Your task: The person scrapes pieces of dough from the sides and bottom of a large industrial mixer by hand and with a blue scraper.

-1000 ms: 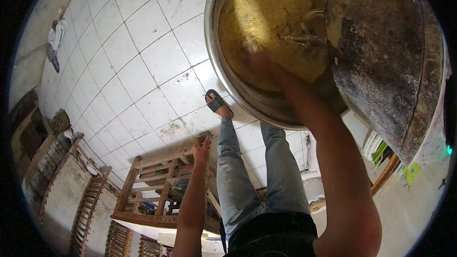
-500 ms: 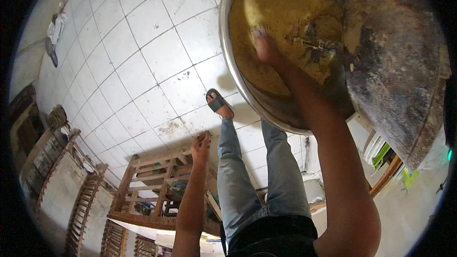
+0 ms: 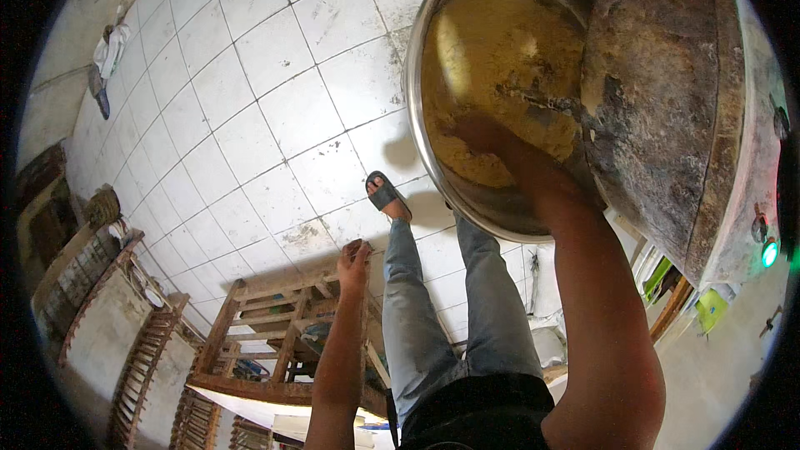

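Head view: cannot tell grip of bare right hand (image 3: 480, 131); from seven o'clock in round silvery metal bowl (image 3: 479, 207), work yellow powdery mass (image 3: 500, 42) evenly.

A white-tiled floor (image 3: 242, 108), smudged and dark-jointed, spreads toward ten and eleven o'clock, meeting a stained, pale wall (image 3: 71, 75) around ten. A slatted wooden frame (image 3: 292, 333) stands toward half past seven, slatted racks (image 3: 137, 375) at eight; a green light (image 3: 770, 252) glows just past three.
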The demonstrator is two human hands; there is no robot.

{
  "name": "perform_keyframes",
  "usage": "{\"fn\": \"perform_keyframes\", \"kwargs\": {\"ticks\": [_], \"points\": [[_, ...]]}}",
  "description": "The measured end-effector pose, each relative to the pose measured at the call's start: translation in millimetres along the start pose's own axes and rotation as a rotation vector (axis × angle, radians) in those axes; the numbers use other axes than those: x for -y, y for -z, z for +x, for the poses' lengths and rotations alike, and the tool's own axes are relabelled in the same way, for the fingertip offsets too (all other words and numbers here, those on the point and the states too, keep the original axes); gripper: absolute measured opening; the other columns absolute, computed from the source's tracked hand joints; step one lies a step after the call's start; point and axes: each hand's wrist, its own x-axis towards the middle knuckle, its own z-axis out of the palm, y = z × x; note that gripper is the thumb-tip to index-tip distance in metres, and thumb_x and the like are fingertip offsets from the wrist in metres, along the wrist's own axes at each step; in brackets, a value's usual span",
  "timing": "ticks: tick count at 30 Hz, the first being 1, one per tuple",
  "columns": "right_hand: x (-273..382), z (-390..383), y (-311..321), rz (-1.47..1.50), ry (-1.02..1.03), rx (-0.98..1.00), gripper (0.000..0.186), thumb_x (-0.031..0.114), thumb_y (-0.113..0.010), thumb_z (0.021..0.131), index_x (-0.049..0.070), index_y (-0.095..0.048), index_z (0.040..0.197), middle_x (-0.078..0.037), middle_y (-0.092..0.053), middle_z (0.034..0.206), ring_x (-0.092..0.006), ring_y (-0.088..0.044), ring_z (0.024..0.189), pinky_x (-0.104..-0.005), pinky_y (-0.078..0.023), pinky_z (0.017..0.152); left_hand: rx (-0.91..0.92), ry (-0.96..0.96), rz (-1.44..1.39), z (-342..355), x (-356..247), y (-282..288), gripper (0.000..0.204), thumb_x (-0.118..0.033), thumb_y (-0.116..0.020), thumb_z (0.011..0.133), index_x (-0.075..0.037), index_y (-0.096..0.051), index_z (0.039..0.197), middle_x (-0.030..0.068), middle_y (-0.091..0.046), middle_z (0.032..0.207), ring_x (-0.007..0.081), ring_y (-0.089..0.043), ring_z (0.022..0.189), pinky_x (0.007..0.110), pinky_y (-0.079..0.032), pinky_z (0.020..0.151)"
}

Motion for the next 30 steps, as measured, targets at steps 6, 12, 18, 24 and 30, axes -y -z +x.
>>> {"fn": "perform_keyframes", "kwargs": {"ticks": [6,12,18,24,30], "points": [[9,62,58,0.212,-0.309,-0.502,0.046,0.037,-0.065,0.086,-0.001,-0.061,0.112,-0.021,-0.065,0.097,-0.0345,-0.063,0.090,-0.0462,-0.051,0.085,-0.014,0.064,0.048,6,10,15,0.043,-0.028,-0.060,0.098,-0.001,-0.055,0.130,0.0115,-0.063,0.120,0.0238,-0.063,0.105,0.039,-0.051,0.085],[28,51,15,0.332,-0.261,-0.216,0.059,0.037,-0.065,0.086,0.002,-0.053,0.132,-0.023,-0.061,0.119,-0.0386,-0.060,0.108,-0.0522,-0.050,0.089,-0.033,0.063,0.124,9,53,16,0.044,-0.030,-0.065,0.094,0.002,-0.060,0.123,0.0109,-0.069,0.106,0.0187,-0.066,0.091,0.035,-0.052,0.076],[49,-45,13,0.135,-0.110,0.214,0.062,0.019,-0.074,0.075,0.007,-0.055,0.133,-0.021,-0.061,0.118,-0.0376,-0.060,0.112,-0.0507,-0.048,0.095,-0.035,0.028,0.073,-1,19,5,0.044,-0.030,-0.066,0.093,0.001,-0.060,0.123,0.0105,-0.069,0.106,0.0199,-0.066,0.092,0.035,-0.052,0.080],[67,-40,121,0.390,-0.308,-0.221,0.048,0.016,-0.072,0.077,0.004,-0.062,0.123,-0.020,-0.068,0.103,-0.0348,-0.066,0.098,-0.0483,-0.053,0.087,-0.016,-0.067,-0.015,13,-37,2,0.044,-0.030,-0.066,0.094,-0.001,-0.059,0.126,0.0104,-0.066,0.114,0.0214,-0.065,0.098,0.036,-0.051,0.084],[-1,77,45,0.589,-0.509,-0.778,0.043,0.030,-0.064,0.086,0.002,-0.059,0.118,-0.022,-0.063,0.113,-0.0383,-0.062,0.101,-0.0528,-0.048,0.090,0.003,-0.018,0.144,13,3,5,0.045,-0.034,-0.065,0.095,-0.001,-0.059,0.125,0.0115,-0.067,0.111,0.0224,-0.067,0.095,0.037,-0.052,0.077]]}}
